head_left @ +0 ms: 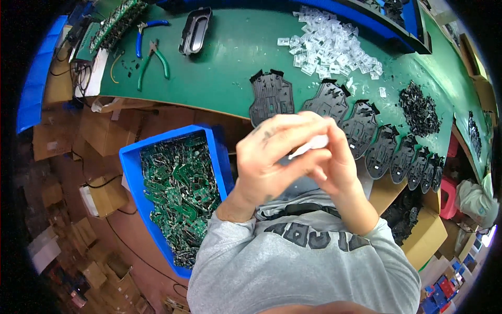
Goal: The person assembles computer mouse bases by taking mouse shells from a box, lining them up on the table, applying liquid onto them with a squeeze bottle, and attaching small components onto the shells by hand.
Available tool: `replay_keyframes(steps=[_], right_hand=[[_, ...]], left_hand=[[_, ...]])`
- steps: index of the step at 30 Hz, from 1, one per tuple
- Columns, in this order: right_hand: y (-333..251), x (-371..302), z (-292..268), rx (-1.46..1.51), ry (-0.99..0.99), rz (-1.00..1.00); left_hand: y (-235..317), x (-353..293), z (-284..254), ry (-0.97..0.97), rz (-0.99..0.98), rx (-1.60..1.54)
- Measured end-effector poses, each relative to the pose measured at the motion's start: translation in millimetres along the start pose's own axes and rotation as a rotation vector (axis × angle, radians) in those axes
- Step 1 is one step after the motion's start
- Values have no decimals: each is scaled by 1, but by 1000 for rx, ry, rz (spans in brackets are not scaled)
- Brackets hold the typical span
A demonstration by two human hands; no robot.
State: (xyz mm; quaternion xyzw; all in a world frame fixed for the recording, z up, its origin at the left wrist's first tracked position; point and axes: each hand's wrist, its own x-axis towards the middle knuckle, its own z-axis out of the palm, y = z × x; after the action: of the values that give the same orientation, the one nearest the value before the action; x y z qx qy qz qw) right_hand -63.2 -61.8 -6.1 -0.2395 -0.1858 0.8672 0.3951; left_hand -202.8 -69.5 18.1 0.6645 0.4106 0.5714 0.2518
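My left hand point(269, 159) and my right hand point(340, 157) meet in front of my chest, fingers curled toward each other. Between them a small white piece point(312, 145) shows, thin and pointed at one end; its kind is not clear, and the fingers hide part of it. Both hands look closed on it. Just beyond them, black plastic base shells point(272, 97) lie in a row along the bench's near edge, curving off to the right. Behind the shells is a heap of small clear plastic pieces point(332, 44).
A blue bin point(215, 162) full of green circuit boards stands left, below the green bench point(225, 68). On the bench lie green-handled pliers point(153, 57), blue-handled cutters point(139, 39), a black shell point(196, 31) and small black parts point(420, 110). A cardboard box point(426, 238) sits right.
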Motion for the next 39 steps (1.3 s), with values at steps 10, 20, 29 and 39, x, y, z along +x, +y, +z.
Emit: replay_keyframes(steps=[10,20,29,39], right_hand=[[-8,1,-19,-941,479,-884],[6,10,-25,-1275,351,-982],[8,12,-25,-1365,345,-984],[6,11,-25,-1394,362,-950]], left_hand=[[-48,-72,-13,515,-603,-451],[-51,-79,5,291,-819,-368],[-54,-82,7,258,-806,-379],[-57,-85,10,266,-806,-392]])
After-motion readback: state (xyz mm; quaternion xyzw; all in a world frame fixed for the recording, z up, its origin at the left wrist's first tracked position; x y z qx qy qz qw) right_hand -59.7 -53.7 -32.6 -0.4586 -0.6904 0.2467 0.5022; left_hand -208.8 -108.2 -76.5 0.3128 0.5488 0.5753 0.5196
